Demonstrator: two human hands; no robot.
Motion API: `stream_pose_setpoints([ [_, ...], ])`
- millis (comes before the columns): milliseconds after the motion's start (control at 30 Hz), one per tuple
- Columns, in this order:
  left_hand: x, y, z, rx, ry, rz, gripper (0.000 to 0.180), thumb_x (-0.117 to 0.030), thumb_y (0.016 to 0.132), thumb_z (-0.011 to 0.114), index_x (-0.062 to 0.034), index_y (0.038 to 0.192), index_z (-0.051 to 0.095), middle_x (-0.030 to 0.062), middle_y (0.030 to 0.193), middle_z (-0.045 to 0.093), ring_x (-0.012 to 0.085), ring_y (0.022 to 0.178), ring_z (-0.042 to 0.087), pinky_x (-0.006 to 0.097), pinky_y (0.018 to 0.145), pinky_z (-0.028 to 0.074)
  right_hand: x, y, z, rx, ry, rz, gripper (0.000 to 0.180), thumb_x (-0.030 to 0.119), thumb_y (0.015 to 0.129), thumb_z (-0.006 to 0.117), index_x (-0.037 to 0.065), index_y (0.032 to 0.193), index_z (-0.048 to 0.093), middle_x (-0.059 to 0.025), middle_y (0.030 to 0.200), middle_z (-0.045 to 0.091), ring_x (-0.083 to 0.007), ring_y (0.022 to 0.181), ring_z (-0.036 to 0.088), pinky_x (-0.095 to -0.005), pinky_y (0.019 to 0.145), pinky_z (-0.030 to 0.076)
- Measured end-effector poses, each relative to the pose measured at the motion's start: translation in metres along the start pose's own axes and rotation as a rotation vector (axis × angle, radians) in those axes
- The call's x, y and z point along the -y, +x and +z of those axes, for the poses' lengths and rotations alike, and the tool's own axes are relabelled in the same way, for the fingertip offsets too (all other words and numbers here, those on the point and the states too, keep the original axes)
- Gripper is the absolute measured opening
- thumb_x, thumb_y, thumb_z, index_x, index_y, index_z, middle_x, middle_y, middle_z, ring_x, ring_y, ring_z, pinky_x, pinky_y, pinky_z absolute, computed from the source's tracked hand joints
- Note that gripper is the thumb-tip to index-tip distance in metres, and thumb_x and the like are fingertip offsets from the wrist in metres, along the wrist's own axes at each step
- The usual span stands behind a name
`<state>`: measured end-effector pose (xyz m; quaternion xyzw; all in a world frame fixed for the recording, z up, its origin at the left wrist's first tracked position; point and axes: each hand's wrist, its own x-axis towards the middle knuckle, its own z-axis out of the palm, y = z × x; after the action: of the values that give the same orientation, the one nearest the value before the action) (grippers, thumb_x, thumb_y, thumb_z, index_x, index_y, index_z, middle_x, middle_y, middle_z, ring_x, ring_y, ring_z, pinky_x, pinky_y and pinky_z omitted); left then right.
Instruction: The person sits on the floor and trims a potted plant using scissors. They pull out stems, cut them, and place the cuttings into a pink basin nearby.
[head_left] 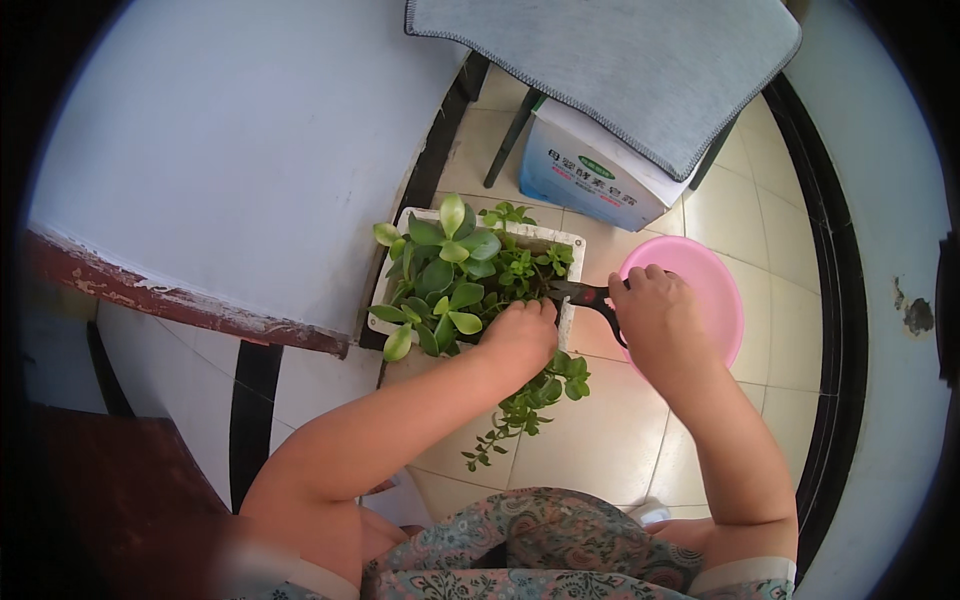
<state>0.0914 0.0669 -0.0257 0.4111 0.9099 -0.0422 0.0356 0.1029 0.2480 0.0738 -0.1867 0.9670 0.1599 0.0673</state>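
Right hand grips scissors at 3 o'clock of planter; left hand curled, can't tell pinch; trailing stems, 5 o'clock, look uncut.

At centre, the left hand faces back-outward, so whatever lies under its fingers is hidden. The right hand covers part of the handles of the scissors, and hand and forearm hide part of the pink basin. Leaves and the left hand mask much of the planter. The grey cloth, cut by the top edge, overhangs the box. At bottom, the patterned garment is cut off; the lower-left sleeve blurs.
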Motion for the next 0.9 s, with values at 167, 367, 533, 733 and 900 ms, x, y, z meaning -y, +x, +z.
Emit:
stream_pose_setpoints([
  [167, -0.004, 0.003, 0.005, 0.015, 0.11, -0.008, 0.017, -0.011, 0.077, 0.057, -0.0013, 0.085, 0.068, 0.0122, 0.102, 0.058, 0.0234, 0.092, 0.058, 0.035, 0.078, 0.049, 0.006, 0.001, -0.007, 0.038, -0.054, 0.0, 0.025, 0.011, 0.078, 0.065, 0.003, 0.102, 0.061, -0.0067, 0.097, 0.063, -0.0199, 0.097, 0.06, -0.0297, 0.079, 0.049],
  [367, -0.002, 0.003, 0.004, -0.001, 0.046, -0.013, 0.017, -0.011, 0.077, 0.056, -0.0017, 0.083, 0.068, 0.0105, 0.095, 0.058, 0.0235, 0.089, 0.059, 0.034, 0.075, 0.05, 0.004, -0.002, 0.0, 0.015, -0.076, -0.022, 0.028, 0.01, 0.077, 0.065, 0.003, 0.103, 0.06, -0.0066, 0.096, 0.062, -0.0196, 0.097, 0.06, -0.0293, 0.08, 0.049],
  [533, 0.0, 0.0, 0.003, -0.045, 0.092, 0.025, 0.015, -0.01, 0.073, 0.059, -0.0024, 0.081, 0.069, 0.0102, 0.091, 0.058, 0.0235, 0.086, 0.059, 0.034, 0.073, 0.05, 0.005, -0.006, 0.015, -0.049, -0.08, -0.029, 0.045, 0.011, 0.074, 0.068, 0.0, 0.116, 0.056, -0.007, 0.097, 0.061, -0.0192, 0.096, 0.058, -0.0296, 0.082, 0.049],
  [733, 0.001, 0.0, 0.001, -0.056, 0.099, 0.036, 0.016, -0.01, 0.072, 0.06, -0.002, 0.081, 0.07, 0.0103, 0.093, 0.059, 0.0229, 0.087, 0.06, 0.033, 0.074, 0.05, 0.003, -0.019, 0.017, -0.027, -0.066, -0.033, 0.06, 0.012, 0.074, 0.067, -0.003, 0.129, 0.048, -0.0085, 0.103, 0.059, -0.0194, 0.1, 0.056, -0.0293, 0.084, 0.048],
  [900, -0.002, 0.001, -0.002, -0.024, 0.116, 0.035, 0.016, -0.01, 0.073, 0.06, -0.0023, 0.082, 0.07, 0.0101, 0.093, 0.059, 0.0227, 0.088, 0.06, 0.032, 0.074, 0.049, 0.008, -0.018, 0.006, -0.007, -0.111, -0.045, 0.06, 0.012, 0.077, 0.065, -0.002, 0.132, 0.047, -0.0075, 0.104, 0.058, -0.0189, 0.102, 0.055, -0.0285, 0.085, 0.046],
])
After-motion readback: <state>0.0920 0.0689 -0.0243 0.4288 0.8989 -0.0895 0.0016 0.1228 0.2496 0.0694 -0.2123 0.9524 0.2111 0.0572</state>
